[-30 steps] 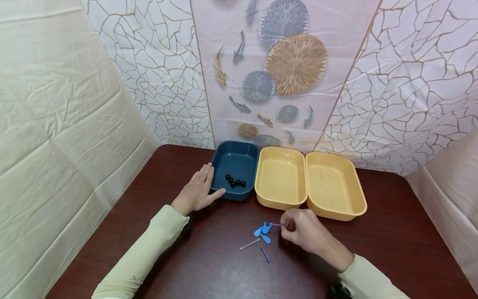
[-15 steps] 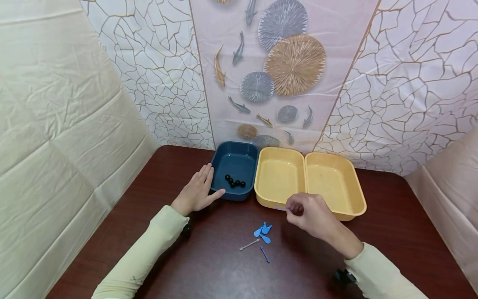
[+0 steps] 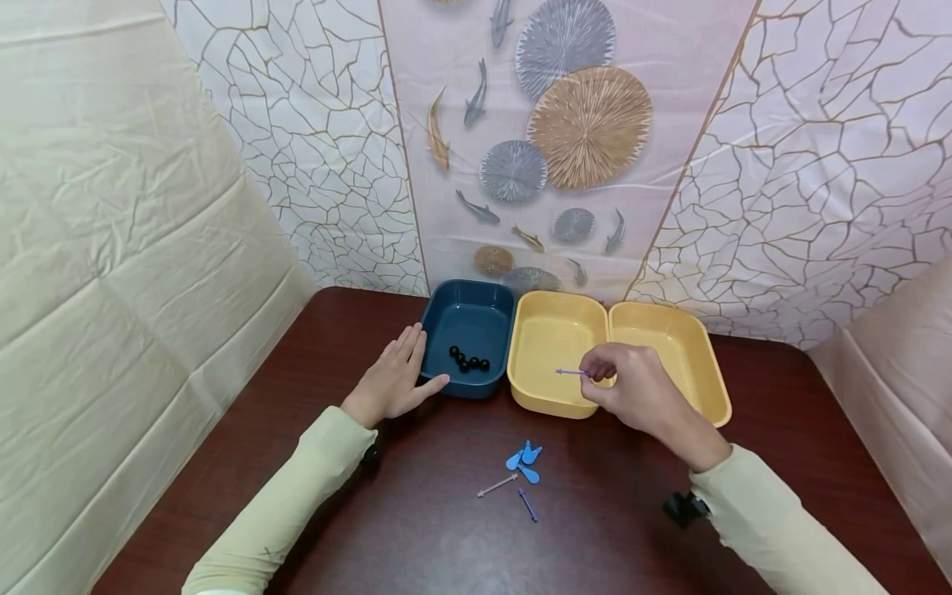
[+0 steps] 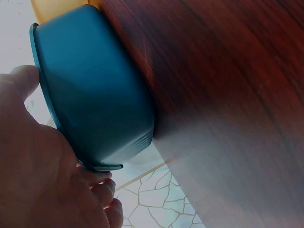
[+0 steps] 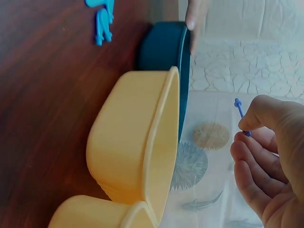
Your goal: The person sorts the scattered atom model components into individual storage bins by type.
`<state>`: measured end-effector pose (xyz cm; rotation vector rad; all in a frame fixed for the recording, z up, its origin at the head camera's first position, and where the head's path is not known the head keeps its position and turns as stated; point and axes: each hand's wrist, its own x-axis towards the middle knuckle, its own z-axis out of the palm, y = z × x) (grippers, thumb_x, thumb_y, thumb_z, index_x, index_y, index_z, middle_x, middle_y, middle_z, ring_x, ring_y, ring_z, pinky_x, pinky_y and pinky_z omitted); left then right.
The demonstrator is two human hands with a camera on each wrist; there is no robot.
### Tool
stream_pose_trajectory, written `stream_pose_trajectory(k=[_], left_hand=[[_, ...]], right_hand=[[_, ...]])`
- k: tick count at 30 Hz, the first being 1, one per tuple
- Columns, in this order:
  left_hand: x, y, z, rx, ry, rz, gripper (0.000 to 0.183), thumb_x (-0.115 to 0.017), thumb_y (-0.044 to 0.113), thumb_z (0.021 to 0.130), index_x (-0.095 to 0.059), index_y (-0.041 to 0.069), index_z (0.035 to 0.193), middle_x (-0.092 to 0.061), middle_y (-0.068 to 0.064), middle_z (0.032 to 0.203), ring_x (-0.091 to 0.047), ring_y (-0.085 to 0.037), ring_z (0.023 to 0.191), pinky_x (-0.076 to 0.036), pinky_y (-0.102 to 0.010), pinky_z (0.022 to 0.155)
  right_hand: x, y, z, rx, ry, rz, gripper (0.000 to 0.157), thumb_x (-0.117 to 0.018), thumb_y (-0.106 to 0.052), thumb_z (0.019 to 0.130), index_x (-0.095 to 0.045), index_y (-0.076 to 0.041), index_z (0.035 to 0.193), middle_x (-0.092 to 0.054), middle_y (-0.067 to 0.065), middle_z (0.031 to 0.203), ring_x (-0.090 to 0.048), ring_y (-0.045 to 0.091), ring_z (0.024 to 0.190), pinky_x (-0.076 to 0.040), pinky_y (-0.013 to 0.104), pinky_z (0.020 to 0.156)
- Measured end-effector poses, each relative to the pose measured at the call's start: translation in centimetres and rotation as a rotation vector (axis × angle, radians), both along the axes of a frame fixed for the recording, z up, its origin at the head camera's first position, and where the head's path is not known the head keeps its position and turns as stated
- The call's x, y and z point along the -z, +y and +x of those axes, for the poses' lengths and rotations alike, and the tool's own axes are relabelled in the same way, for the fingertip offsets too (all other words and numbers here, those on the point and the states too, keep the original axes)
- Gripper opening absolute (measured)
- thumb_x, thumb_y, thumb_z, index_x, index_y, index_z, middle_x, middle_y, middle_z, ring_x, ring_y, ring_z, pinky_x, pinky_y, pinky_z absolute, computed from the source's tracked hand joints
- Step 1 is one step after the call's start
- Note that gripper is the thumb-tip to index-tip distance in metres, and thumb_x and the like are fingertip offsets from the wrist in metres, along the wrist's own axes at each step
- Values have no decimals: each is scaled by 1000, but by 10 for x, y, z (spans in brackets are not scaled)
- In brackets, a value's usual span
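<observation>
Centre-right, our right hand (image 3: 641, 390) pinches a thin purple plastic rod (image 3: 569, 372), pointing frame-left over a rectangular yellow tray (image 3: 552, 330). Our straight-fingered left hand (image 3: 390, 380) touches a rectangular blue tray (image 3: 472, 321).

No lettering, label, brand or number can be read here.

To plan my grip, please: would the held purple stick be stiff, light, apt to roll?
The purple stick seems stiff: pinched by the right hand, it juts straight. Thin, so probably light; its knobbed ends may hinder rolling.
</observation>
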<state>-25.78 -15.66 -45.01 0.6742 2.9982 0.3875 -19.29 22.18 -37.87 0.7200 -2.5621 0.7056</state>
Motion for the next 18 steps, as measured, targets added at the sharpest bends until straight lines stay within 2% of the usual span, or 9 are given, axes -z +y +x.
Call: stream_pose_trajectory(k=[11,15,18], left_hand=[[-1,0,0,8,4,-6,96,-44,63,106,-14,-5,167,-10,-23,177,-13,-40,166,-19,-55,134],[-1,0,0,2,3,-10,96,-44,63,106,-14,-5,167,-10,-23,177,-13,-40,166,-18,-55,134],[-1,0,0,-2,3,-12,96,-44,63,106,-14,-5,167,-11,-23,177,-13,-40,165,-19,-56,133]], right_hand=[[2,0,-33,37,-25,-30,5,-78,-3,83,-76,-8,85,-76,3,77,-73,19,71,-61,33,65],[7,-2,-44,47,-43,-45,2,-77,-5,85,-76,-5,85,-78,5,78,-74,19,71,-62,37,67],[14,-4,-54,58,-70,-57,6,-76,-8,88,-76,-2,86,-79,7,79,-75,21,72,-64,41,69]])
